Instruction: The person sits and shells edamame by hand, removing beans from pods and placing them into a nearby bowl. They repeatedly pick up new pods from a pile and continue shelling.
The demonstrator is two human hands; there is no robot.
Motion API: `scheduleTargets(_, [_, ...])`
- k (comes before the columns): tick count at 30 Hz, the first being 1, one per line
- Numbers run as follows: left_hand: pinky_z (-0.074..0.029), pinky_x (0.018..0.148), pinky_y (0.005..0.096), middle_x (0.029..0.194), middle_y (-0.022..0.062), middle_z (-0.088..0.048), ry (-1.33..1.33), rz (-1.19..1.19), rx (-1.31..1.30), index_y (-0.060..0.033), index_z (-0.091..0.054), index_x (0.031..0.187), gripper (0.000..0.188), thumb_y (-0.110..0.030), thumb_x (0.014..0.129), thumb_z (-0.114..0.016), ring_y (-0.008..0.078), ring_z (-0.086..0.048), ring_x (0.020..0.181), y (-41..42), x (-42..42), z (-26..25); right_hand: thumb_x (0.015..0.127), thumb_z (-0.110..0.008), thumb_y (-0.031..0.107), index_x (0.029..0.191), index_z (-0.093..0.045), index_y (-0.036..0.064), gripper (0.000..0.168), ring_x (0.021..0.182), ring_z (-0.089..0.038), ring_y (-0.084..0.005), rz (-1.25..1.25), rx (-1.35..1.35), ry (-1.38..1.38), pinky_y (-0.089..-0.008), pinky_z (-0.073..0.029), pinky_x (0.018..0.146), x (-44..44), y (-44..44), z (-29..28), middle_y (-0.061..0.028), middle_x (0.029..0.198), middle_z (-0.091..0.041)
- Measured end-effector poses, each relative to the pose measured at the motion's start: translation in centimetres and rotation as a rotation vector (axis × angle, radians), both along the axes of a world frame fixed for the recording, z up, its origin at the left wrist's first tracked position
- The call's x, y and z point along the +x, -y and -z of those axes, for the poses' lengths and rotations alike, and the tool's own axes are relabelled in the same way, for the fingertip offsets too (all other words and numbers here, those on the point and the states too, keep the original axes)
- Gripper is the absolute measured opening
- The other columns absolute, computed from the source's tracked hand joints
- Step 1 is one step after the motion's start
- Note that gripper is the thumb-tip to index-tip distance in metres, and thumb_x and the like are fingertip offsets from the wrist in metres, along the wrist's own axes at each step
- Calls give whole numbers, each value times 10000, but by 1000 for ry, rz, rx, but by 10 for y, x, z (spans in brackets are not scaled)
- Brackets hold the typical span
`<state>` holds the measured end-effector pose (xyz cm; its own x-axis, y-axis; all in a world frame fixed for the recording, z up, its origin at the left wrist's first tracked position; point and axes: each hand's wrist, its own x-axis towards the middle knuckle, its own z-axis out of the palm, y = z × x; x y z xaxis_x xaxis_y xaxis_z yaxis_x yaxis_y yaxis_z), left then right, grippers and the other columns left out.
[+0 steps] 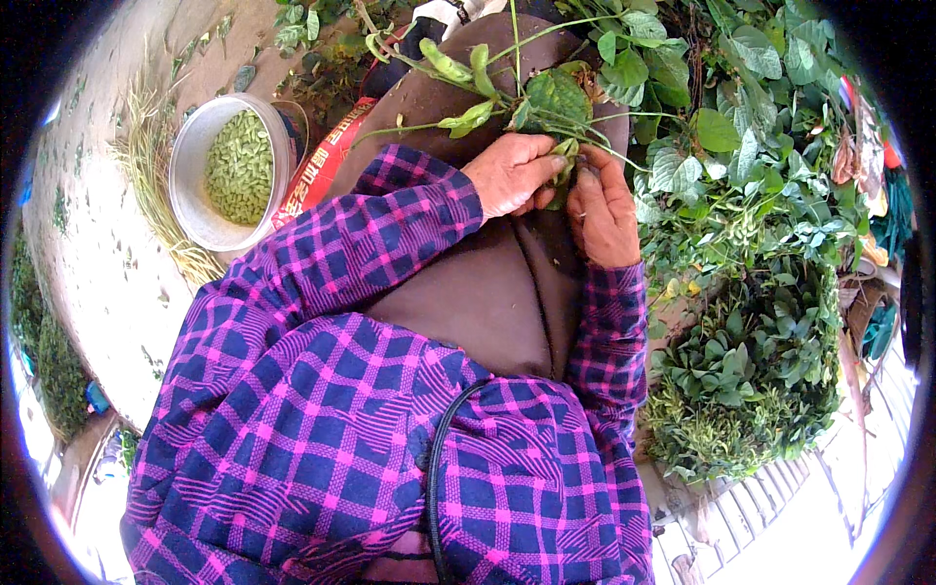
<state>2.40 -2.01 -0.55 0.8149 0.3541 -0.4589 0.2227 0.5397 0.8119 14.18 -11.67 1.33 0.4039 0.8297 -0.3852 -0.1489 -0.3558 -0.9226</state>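
Observation:
My left hand (514,174) pinches a green soybean pod (564,159) between thumb and fingers, above my lap. From the other side, my right hand (607,208) grips the same pod with curled fingertips; part of the pod is hidden by the fingers. A cut soybean plant (559,99) with leaves and long stems lies across my knees. Plumper pods (446,61) hang from its stem, beyond my left hand. To my left stands a clear plastic tub (186,212) holding many shelled green beans (240,172).
Leafy soybean plants (738,153) are heaped close on my right, with another leafy pile (738,365) nearer me. Dry straw (142,157) lies by the tub. A red printed strip (325,161) runs beside my left knee. Loose leaves dot the concrete floor (95,241).

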Motion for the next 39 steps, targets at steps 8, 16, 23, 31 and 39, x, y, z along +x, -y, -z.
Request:
scheduleTargets(8, [-323,400,196,616,8,-502,53,46,6,-67,-515,863,169,-204,853,-416,61,-429,469,-2,-3,4,879,-418,89,1091,-494,24,235,584,-388,-39,1,20,67,-183,-334,509,-2,-1,6,26,727,-483])
scheduleTargets(16, [-299,341,178,655,16,-547,-143,-253,-332,-63,-548,872,145,-127,773,-464,56,-458,469,0,2,1,858,-499,117,1080,-513,5,249,622,-442,-47,222,53,96,-186,-383,555,5,14,1,-1,817,-553])
scheduleTargets(23, [-253,293,197,585,37,-533,-114,-187,-271,-51,-561,836,139,-92,753,-457,70,-403,361,-1,0,-2,802,-550,74,1003,-571,35,207,782,-579,-132,229,40,630,-267,-452,719,8,6,5,-71,867,-628])
scheduleTargets(31, [-245,293,193,599,44,-535,-104,-157,-259,-28,-566,890,190,-75,750,-447,67,-392,356,-3,-3,-1,771,-589,103,998,-582,122,227,720,-617,-160,209,-6,768,-292,-475,656,10,1,11,-87,817,-638])
scheduleTargets(39, [-253,307,178,591,45,-533,-23,-189,-322,-21,-562,952,205,-195,852,-522,54,-398,372,0,-28,-17,752,-611,123,997,-584,174,252,668,-626,-201,172,-75,840,-307,-479,613,16,-1,13,-93,773,-637])
